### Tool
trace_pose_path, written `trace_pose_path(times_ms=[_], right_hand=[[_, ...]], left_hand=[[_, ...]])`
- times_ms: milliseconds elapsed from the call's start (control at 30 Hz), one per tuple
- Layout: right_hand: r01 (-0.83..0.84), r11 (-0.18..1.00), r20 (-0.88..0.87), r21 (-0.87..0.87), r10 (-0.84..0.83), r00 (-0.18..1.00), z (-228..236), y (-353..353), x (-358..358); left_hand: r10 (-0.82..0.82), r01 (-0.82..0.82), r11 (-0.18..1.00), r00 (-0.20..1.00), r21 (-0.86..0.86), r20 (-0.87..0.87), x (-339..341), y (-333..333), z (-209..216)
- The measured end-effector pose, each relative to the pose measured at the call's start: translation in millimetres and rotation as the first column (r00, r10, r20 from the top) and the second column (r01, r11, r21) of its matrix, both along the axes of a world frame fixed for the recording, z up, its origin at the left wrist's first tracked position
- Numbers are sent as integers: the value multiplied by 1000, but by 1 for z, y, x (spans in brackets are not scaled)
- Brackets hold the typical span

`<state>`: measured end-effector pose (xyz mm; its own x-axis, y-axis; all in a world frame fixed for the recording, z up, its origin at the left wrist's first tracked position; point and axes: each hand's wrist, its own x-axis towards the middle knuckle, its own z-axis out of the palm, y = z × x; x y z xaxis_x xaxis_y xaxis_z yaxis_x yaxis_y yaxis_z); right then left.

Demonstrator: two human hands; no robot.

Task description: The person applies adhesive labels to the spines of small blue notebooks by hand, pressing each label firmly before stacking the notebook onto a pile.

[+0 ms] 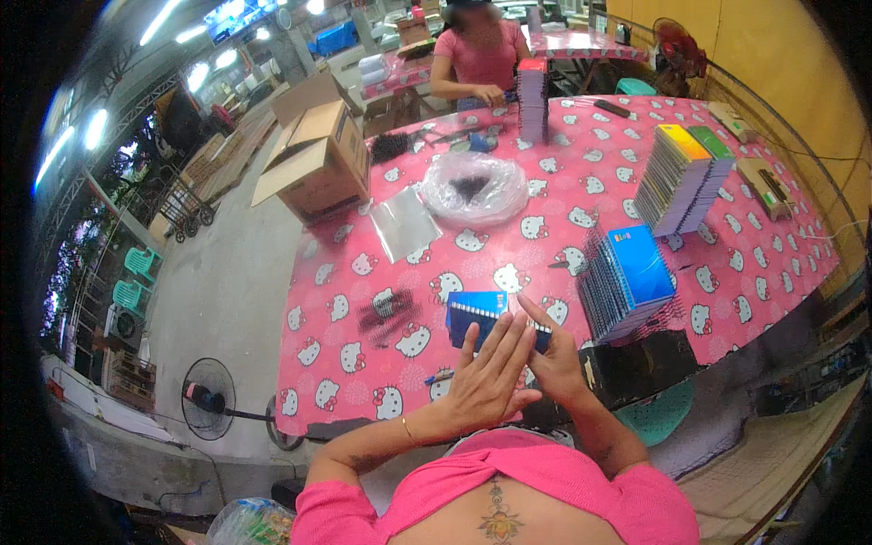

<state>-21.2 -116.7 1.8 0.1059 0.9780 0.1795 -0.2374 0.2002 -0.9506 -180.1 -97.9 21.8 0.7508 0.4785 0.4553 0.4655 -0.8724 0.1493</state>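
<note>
A small spiral-bound notebook with a blue cover [490, 301] is in front of me at the near part of the table, a dark navy side showing below its white-edged binding. My left hand [491, 371] lies flat against its lower part, fingers stretched out. At the notebook's right end, my right hand [556, 365] grips it, the thumb and fingers partly hidden behind the left hand. A blue pen [440, 377] lies just left of my left hand. Farther left, several loose black binding coils [388, 312] rest on the pink patterned tablecloth [350, 365].
Stacks of blue notebooks [633, 263], yellow notebooks [677, 150] and red-topped notebooks [532, 100] stand on the table. A plastic bag [495, 195], clear sheets [406, 225] and an open cardboard box [325, 159] lie beyond. Across the table is a person [481, 54]; a fan [207, 398] stands left.
</note>
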Motion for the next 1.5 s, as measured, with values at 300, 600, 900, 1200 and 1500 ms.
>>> trace_pose_path(times_ms=[300,600,900,1200,1500], right_hand=[[-331,942,-163,55,336,928,20,-24,34],[46,985,602,164,-137,787,-23,-2,19],[93,988,942,126,-149,301,-99,7,2],[129,986,939,103,-140,314,-102,12,0],[130,988,940,84,-122,319,-95,13,0]], left_hand=[[47,434,587,825,-684,563,-6,39,23],[343,-76,754,892,-652,293,-39,37,-123],[392,-431,894,886,-127,-249,-98,3,-165],[647,279,-31,737,-960,194,-74,9,-151],[709,428,-266,694,-864,125,-51,10,-138]])
